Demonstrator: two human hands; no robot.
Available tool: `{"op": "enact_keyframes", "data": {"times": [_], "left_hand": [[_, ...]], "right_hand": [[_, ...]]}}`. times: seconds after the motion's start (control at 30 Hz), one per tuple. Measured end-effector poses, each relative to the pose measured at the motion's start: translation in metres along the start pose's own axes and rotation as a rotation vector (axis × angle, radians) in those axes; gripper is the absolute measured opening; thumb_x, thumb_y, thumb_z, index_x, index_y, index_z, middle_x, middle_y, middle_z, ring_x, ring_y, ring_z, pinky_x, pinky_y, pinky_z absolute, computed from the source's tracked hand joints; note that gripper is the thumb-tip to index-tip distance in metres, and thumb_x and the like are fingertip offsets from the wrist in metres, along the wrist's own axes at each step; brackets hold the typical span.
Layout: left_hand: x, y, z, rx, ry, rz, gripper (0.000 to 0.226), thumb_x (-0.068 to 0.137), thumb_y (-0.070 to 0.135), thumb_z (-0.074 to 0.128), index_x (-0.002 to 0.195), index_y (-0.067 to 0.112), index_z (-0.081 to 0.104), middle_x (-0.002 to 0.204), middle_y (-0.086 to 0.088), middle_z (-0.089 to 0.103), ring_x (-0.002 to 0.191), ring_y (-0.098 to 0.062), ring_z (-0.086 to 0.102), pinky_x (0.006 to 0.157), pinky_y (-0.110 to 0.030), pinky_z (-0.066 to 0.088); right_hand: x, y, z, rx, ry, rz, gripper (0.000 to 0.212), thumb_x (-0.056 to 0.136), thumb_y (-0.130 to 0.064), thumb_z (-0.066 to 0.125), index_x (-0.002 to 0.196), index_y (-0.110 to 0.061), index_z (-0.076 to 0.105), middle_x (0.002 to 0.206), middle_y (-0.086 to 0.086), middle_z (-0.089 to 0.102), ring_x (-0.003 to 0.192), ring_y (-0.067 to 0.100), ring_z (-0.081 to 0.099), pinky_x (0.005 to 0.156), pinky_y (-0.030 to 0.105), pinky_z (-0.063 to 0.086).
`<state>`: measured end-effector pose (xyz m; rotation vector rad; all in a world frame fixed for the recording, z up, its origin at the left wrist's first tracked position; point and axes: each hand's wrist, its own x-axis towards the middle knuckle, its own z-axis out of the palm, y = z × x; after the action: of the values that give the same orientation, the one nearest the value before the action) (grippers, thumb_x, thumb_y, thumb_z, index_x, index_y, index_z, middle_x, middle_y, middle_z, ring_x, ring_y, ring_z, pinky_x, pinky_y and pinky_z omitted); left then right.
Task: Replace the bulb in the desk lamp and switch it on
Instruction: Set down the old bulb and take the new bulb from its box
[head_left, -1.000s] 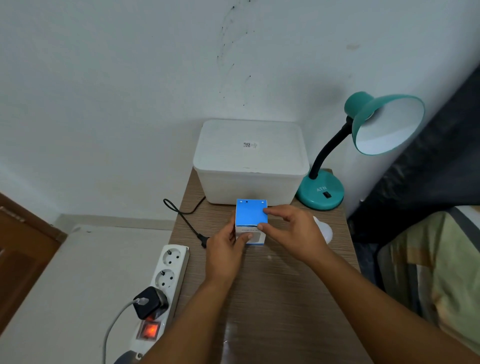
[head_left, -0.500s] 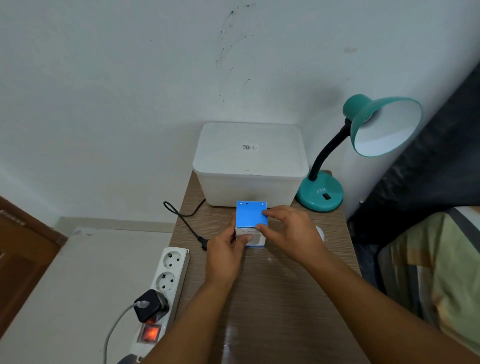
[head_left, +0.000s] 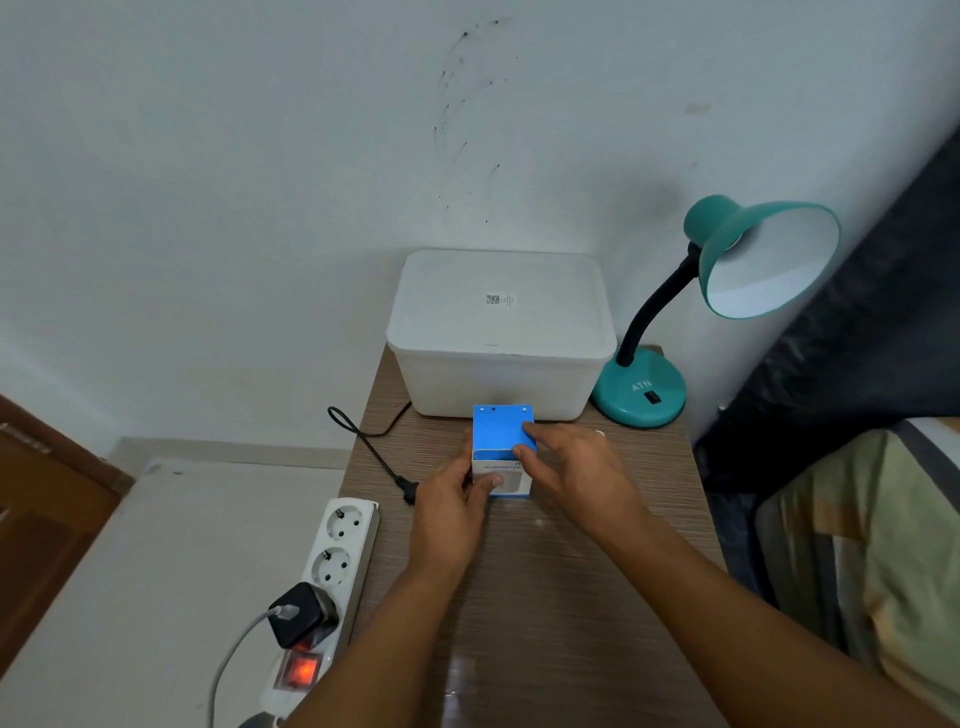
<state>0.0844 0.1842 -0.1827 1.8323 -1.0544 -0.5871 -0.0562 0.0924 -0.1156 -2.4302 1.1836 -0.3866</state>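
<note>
A small blue and white cardboard box (head_left: 498, 434) stands on the wooden table (head_left: 545, 597). My left hand (head_left: 452, 514) grips its left side and front. My right hand (head_left: 576, 467) has fingertips on the blue top flap's right edge. At the back right stands a teal desk lamp (head_left: 641, 389) with a black gooseneck, its shade (head_left: 763, 260) facing right; I see no bulb inside. Its black cord and plug (head_left: 408, 491) lie unplugged on the table, left of the box.
A white lidded plastic container (head_left: 501, 332) sits behind the box against the wall. A white power strip (head_left: 335, 561) with a lit red switch and a black charger lies at the table's left edge. A bed with a patterned cover (head_left: 872, 561) is at the right.
My right hand's fingers slid slightly along the box's top flap. The white round object beside my right hand is now hidden. The view shifted a little.
</note>
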Motion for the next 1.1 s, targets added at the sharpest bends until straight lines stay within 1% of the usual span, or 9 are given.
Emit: {"op": "enact_keyframes", "data": {"times": [0.2, 0.3, 0.43, 0.5, 0.6, 0.73, 0.87, 1.0, 1.1], "left_hand": [[0.0, 0.004, -0.004, -0.082, -0.039, -0.025, 0.043, 0.095, 0.015, 0.068, 0.135, 0.028, 0.057, 0.107, 0.014, 0.071, 0.101, -0.003, 0.07, 0.079, -0.008, 0.051], [0.002, 0.005, -0.007, -0.126, -0.038, -0.011, 0.089, 0.093, 0.01, 0.069, 0.154, 0.05, 0.018, 0.117, 0.016, 0.071, 0.104, 0.004, 0.068, 0.09, -0.016, 0.053], [0.005, 0.009, -0.01, 0.003, -0.043, 0.047, 0.105, 0.096, 0.015, 0.066, 0.138, 0.076, -0.008, 0.12, 0.012, 0.07, 0.101, 0.0, 0.068, 0.09, -0.024, 0.054], [0.006, 0.009, -0.01, 0.067, -0.06, 0.065, 0.105, 0.098, 0.017, 0.064, 0.133, 0.079, -0.014, 0.117, 0.011, 0.068, 0.094, 0.002, 0.065, 0.084, -0.015, 0.051], [0.007, 0.009, -0.01, 0.1, -0.068, 0.084, 0.098, 0.099, 0.017, 0.063, 0.137, 0.07, -0.011, 0.107, 0.011, 0.065, 0.086, 0.01, 0.059, 0.073, -0.002, 0.044], [0.007, 0.007, -0.008, 0.128, -0.045, 0.113, 0.098, 0.098, 0.02, 0.063, 0.136, 0.071, -0.012, 0.104, 0.015, 0.062, 0.087, 0.013, 0.058, 0.071, 0.0, 0.043], [0.01, 0.003, -0.006, 0.148, -0.041, 0.132, 0.104, 0.098, 0.021, 0.063, 0.132, 0.079, -0.016, 0.115, 0.006, 0.067, 0.095, -0.001, 0.064, 0.078, -0.006, 0.045], [0.012, 0.006, -0.009, 0.18, -0.063, 0.158, 0.096, 0.098, 0.019, 0.063, 0.14, 0.067, -0.009, 0.127, -0.001, 0.065, 0.099, -0.003, 0.058, 0.075, 0.005, 0.038], [0.013, 0.009, -0.012, 0.202, -0.085, 0.148, 0.106, 0.097, 0.021, 0.064, 0.132, 0.077, -0.019, 0.135, 0.001, 0.062, 0.102, -0.001, 0.058, 0.072, 0.003, 0.04]], "right_hand": [[0.0, 0.0, 0.0, 0.081, 0.127, 0.032, 0.045, 0.096, -0.05, 0.051, 0.13, -0.022, 0.064, 0.115, 0.001, 0.073, 0.104, 0.019, 0.068, 0.088, 0.04, 0.055], [0.002, -0.002, -0.003, 0.149, 0.191, 0.035, 0.042, 0.096, -0.048, 0.055, 0.126, -0.022, 0.067, 0.099, -0.003, 0.077, 0.089, 0.014, 0.071, 0.079, 0.037, 0.057], [0.006, -0.005, -0.006, 0.192, 0.216, 0.068, 0.042, 0.095, -0.052, 0.054, 0.124, -0.025, 0.068, 0.097, -0.007, 0.077, 0.087, 0.007, 0.069, 0.079, 0.034, 0.057], [0.008, -0.006, -0.006, 0.204, 0.23, 0.08, 0.042, 0.094, -0.055, 0.052, 0.122, -0.028, 0.068, 0.094, -0.009, 0.076, 0.086, 0.008, 0.069, 0.077, 0.037, 0.057], [0.013, -0.007, -0.005, 0.234, 0.26, 0.118, 0.04, 0.094, -0.056, 0.051, 0.117, -0.029, 0.07, 0.087, -0.009, 0.075, 0.082, 0.011, 0.069, 0.073, 0.038, 0.057], [0.019, -0.008, -0.005, 0.273, 0.258, 0.163, 0.038, 0.094, -0.055, 0.052, 0.114, -0.029, 0.071, 0.081, -0.007, 0.074, 0.079, 0.013, 0.068, 0.072, 0.036, 0.055], [0.022, -0.009, -0.006, 0.269, 0.247, 0.171, 0.037, 0.095, -0.053, 0.051, 0.115, -0.029, 0.071, 0.081, -0.007, 0.074, 0.078, 0.01, 0.066, 0.071, 0.031, 0.054], [0.022, -0.008, -0.007, 0.272, 0.241, 0.173, 0.038, 0.095, -0.055, 0.05, 0.115, -0.03, 0.07, 0.079, -0.008, 0.072, 0.078, 0.012, 0.066, 0.07, 0.033, 0.054], [0.019, -0.007, -0.007, 0.264, 0.219, 0.163, 0.044, 0.093, -0.059, 0.05, 0.128, -0.033, 0.057, 0.075, -0.011, 0.069, 0.078, 0.011, 0.067, 0.07, 0.035, 0.055]]}}
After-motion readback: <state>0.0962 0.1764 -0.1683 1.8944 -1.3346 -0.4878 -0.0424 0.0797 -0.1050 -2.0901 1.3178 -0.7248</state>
